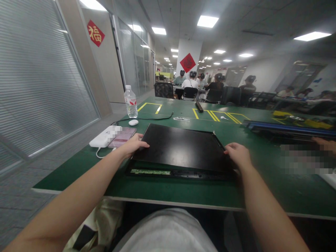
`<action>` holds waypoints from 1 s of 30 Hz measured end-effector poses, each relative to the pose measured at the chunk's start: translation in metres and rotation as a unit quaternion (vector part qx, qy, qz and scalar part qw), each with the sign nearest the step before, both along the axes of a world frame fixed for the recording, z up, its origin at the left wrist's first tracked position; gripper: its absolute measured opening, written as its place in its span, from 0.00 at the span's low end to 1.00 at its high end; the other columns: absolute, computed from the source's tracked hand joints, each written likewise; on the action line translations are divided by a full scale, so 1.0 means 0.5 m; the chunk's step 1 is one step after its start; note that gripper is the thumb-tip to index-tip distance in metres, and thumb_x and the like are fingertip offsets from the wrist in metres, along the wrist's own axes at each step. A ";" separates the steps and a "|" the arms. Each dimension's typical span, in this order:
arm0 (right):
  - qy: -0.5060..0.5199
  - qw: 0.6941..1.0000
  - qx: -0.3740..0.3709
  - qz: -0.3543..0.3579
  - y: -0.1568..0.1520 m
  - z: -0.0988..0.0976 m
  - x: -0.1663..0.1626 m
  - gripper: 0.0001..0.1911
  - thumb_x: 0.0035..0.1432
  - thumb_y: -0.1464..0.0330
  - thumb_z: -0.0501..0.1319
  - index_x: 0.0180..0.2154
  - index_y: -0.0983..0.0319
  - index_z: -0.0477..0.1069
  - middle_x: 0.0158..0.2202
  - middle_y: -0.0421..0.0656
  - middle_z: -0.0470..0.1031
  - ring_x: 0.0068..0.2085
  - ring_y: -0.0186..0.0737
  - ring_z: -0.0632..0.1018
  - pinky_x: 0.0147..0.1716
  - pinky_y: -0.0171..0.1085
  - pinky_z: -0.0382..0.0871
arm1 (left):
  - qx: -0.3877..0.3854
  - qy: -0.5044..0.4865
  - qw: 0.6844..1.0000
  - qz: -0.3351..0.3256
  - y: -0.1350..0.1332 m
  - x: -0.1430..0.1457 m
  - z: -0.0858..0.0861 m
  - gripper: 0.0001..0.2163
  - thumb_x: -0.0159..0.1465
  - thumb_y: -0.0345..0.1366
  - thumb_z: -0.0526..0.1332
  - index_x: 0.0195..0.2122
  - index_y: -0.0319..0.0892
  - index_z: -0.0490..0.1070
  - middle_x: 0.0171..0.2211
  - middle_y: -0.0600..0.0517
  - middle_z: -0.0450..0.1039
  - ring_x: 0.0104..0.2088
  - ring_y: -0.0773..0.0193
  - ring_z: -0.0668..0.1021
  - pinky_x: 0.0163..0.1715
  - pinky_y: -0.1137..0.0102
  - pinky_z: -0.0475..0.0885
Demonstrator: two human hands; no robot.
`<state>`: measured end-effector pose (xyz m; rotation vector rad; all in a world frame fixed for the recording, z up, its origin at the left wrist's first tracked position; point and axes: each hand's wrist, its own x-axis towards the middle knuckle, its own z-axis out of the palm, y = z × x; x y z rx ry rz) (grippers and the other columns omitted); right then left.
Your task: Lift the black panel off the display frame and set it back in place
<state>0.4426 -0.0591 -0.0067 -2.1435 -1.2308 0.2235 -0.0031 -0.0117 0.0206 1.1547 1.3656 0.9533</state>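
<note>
A flat black screen panel (pixel 181 145) lies tilted over a dark frame (pixel 199 174) on the green table. My left hand (pixel 134 145) grips the panel's left edge, thumb on top and fingers partly hidden beneath. At the right edge, my right hand (pixel 237 154) is closed, its thumb and fingers pinching the panel's side, close to the frame's dark side strip. Along the near side of the frame, a narrow green circuit board (pixel 150 172) shows, uncovered by the panel. Most of the frame is hidden under the panel.
Left of the panel are a white power bank (pixel 105 136), a phone (pixel 123 137), a white oval object (pixel 133 122) and a water bottle (pixel 130 102). A black strip (pixel 199 106) lies at the back. Another person's hand (pixel 324 144) is at far right, near long blue-edged parts (pixel 288 128).
</note>
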 end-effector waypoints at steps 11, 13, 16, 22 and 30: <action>0.020 1.000 0.010 0.007 0.005 -0.008 0.007 0.10 0.50 0.64 0.58 0.32 0.59 0.76 0.28 0.43 0.81 0.30 0.42 0.78 0.29 0.37 0.67 | -0.001 -0.009 1.000 0.007 -0.002 0.002 0.001 0.27 0.42 0.27 0.70 0.42 0.45 0.61 0.27 0.57 0.77 0.23 0.58 0.80 0.23 0.67 0.74; 0.015 1.000 0.014 0.008 0.004 -0.008 0.008 0.10 0.50 0.64 0.58 0.32 0.59 0.76 0.27 0.43 0.81 0.29 0.42 0.78 0.29 0.37 0.67 | -0.006 -0.013 1.000 0.015 -0.002 0.002 0.002 0.26 0.43 0.28 0.70 0.42 0.46 0.62 0.27 0.56 0.77 0.23 0.58 0.80 0.23 0.67 0.74; 0.011 1.000 0.019 0.013 0.005 -0.011 0.011 0.11 0.50 0.63 0.58 0.32 0.59 0.77 0.27 0.44 0.81 0.29 0.42 0.78 0.29 0.37 0.67 | -0.005 -0.025 0.999 0.027 0.000 0.002 0.002 0.25 0.43 0.31 0.71 0.41 0.46 0.63 0.28 0.56 0.77 0.24 0.58 0.80 0.24 0.66 0.74; 0.022 1.000 0.012 0.011 0.006 -0.013 0.012 0.12 0.50 0.63 0.58 0.35 0.59 0.77 0.28 0.43 0.81 0.27 0.40 0.77 0.28 0.36 0.66 | 0.015 -0.071 0.996 0.045 0.014 -0.006 0.001 0.21 0.43 0.33 0.72 0.38 0.44 0.66 0.26 0.55 0.75 0.24 0.60 0.78 0.24 0.68 0.72; 0.053 0.998 0.028 0.003 0.003 -0.009 0.005 0.13 0.49 0.66 0.58 0.36 0.61 0.77 0.27 0.43 0.81 0.20 0.36 0.73 0.24 0.35 0.65 | 0.105 -0.008 0.994 0.024 0.028 -0.026 -0.005 0.21 0.37 0.39 0.75 0.32 0.40 0.73 0.29 0.53 0.76 0.32 0.60 0.78 0.32 0.68 0.70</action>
